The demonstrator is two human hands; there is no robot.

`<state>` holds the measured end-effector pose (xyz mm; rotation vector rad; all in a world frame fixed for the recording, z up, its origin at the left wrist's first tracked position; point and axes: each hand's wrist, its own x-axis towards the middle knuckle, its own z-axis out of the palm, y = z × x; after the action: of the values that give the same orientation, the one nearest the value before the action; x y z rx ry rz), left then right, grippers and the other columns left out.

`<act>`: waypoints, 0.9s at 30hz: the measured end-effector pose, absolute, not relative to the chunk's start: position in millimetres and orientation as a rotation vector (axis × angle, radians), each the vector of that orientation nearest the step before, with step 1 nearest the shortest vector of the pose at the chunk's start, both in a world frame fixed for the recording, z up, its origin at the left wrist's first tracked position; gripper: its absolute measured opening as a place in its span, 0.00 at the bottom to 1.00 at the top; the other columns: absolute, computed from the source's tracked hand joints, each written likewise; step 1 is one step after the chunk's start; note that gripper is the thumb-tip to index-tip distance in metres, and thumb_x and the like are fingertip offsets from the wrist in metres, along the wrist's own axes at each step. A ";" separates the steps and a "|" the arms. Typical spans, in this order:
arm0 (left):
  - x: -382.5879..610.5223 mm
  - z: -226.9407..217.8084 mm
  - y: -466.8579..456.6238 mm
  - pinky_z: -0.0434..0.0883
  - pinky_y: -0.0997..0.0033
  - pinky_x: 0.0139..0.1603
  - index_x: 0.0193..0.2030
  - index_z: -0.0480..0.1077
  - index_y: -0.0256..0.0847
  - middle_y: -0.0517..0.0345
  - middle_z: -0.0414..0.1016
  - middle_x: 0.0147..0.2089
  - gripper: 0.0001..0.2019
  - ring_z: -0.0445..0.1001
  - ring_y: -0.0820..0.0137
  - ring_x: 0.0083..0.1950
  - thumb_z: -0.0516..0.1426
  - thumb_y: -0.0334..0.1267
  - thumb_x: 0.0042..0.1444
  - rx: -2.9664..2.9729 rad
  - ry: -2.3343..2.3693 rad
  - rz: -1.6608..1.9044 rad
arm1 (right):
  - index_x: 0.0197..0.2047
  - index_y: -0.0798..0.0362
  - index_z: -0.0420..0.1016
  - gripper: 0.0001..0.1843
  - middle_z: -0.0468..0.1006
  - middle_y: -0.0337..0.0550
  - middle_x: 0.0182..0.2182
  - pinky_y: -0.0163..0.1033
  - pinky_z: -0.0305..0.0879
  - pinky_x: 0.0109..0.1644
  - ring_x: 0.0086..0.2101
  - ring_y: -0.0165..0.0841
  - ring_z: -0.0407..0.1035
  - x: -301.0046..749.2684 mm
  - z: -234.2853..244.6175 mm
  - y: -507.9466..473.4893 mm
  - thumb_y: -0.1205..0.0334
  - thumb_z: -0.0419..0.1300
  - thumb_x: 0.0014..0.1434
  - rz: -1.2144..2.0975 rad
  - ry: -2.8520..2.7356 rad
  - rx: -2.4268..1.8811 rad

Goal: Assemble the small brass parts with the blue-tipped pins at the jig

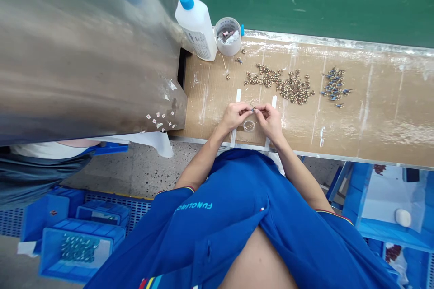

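My left hand point(233, 115) and my right hand point(270, 120) meet over the cardboard-covered bench, fingertips pinched together. Between them is a tiny blue-and-gold metal part point(253, 109), mostly hidden by the fingers; both hands appear to grip it. Just below lies a small clear round dish point(248, 126) with a thin stick across it. Beyond my hands spreads a pile of small gold-coloured metal parts point(295, 86). Farther right is a smaller heap of similar parts with blue ends point(335, 83).
A white bottle with a blue nozzle point(198, 27) stands at the back left beside a round tub point(228, 38) holding scraps. A metal panel point(84, 54) rises on the left. Blue crates point(81, 244) sit below on the floor. Part of another person point(44, 167) shows at left.
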<state>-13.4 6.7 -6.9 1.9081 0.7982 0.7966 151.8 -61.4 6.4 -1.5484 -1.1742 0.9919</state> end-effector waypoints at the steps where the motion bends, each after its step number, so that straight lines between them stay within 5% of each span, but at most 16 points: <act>1: -13.7 -6.9 6.7 0.71 0.70 0.39 0.33 0.77 0.37 0.54 0.80 0.33 0.14 0.75 0.70 0.34 0.59 0.44 0.67 1.904 0.792 0.799 | 0.37 0.49 0.75 0.14 0.82 0.42 0.33 0.43 0.73 0.39 0.32 0.34 0.74 153.1 7.8 -60.4 0.47 0.64 0.64 1.002 -1.208 -1.548; 11: -14.3 -5.5 9.2 0.71 0.69 0.41 0.32 0.75 0.38 0.56 0.79 0.33 0.08 0.75 0.69 0.35 0.61 0.36 0.62 1.885 0.845 0.688 | 0.34 0.50 0.73 0.06 0.78 0.41 0.29 0.40 0.65 0.36 0.29 0.34 0.68 168.7 19.9 -50.0 0.59 0.63 0.62 1.144 -1.440 -1.583; 27: -18.6 -3.6 11.5 0.70 0.69 0.40 0.31 0.77 0.37 0.55 0.81 0.33 0.09 0.76 0.68 0.35 0.63 0.40 0.58 1.642 0.854 0.664 | 0.34 0.50 0.76 0.10 0.82 0.44 0.34 0.44 0.73 0.42 0.35 0.36 0.74 143.4 1.0 -63.0 0.54 0.66 0.62 1.112 -1.094 -1.519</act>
<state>-18.6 11.5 -3.6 1.6423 0.8542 0.6639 143.4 -63.0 1.0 -1.5185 -1.0941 1.1116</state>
